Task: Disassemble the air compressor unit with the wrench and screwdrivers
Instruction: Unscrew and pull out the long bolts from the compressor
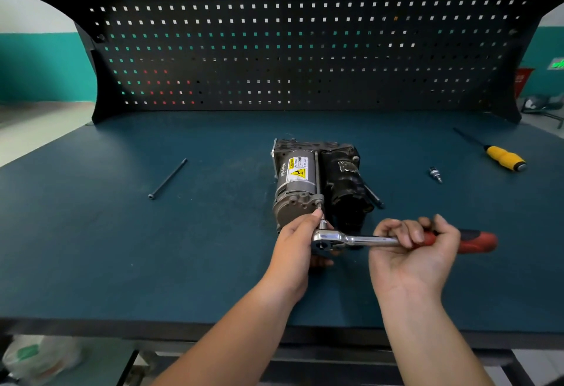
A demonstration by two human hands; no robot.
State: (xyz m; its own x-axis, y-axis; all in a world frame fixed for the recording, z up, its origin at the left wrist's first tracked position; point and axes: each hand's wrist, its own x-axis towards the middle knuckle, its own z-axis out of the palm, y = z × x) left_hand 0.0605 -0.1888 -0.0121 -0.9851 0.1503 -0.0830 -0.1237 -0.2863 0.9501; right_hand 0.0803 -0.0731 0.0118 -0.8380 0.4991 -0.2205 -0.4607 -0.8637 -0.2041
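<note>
The air compressor unit (pixel 317 181), a grey motor cylinder with a yellow warning label beside a black housing, lies in the middle of the bench. A ratchet wrench (pixel 360 239) with a chrome head and red handle sits on a long bolt at the unit's near end. My left hand (pixel 297 243) holds the wrench head, with the thumb up by the socket. Around the shaft, where it meets the red grip, curl the fingers of my right hand (pixel 418 246).
A long black bolt (pixel 167 178) lies loose on the blue-green bench mat (pixel 122 248) at the left. A small socket bit (pixel 435 174) and a yellow-handled screwdriver (pixel 500 156) lie at the right. A black pegboard (pixel 290 50) walls off the back.
</note>
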